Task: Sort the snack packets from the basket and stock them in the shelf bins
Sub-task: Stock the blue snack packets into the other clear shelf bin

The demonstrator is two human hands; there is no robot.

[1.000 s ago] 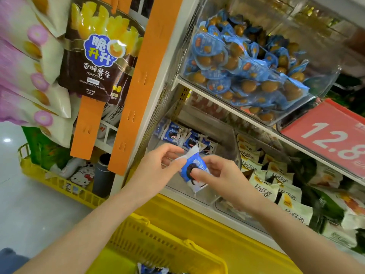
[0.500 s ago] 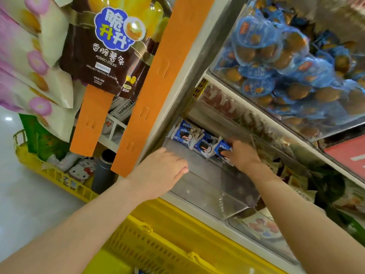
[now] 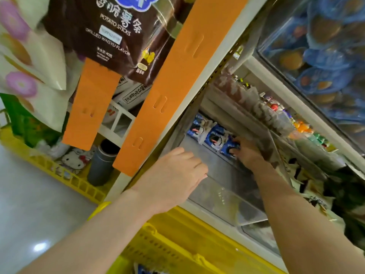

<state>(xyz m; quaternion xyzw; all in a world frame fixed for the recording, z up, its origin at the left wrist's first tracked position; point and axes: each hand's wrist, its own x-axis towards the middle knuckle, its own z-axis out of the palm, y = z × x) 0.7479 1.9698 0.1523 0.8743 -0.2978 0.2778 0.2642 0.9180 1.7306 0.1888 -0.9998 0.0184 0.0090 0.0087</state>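
A clear shelf bin (image 3: 223,196) on the lower shelf holds a row of blue-and-white snack packets (image 3: 214,137) standing along its back wall. My right hand (image 3: 247,154) reaches deep into the bin, with thumb and fingers pinching the rightmost blue packet (image 3: 228,148) in that row. My left hand (image 3: 173,179) hovers over the bin's front left corner with its fingers loosely curled and nothing in it. The yellow basket (image 3: 175,252) is below my arms, and a bit of blue packet (image 3: 143,270) shows inside it.
Orange display strips (image 3: 173,80) and a brown potato-stick bag (image 3: 110,30) hang at upper left. An upper clear bin (image 3: 324,56) holds blue packs of brown balls. More snack bins lie to the right. A second yellow basket (image 3: 65,178) sits on the floor at left.
One second ago both hands held a blue packet in front of the bin. The right hand then carried it to the back row, the left hand let go, and the view moved closer.
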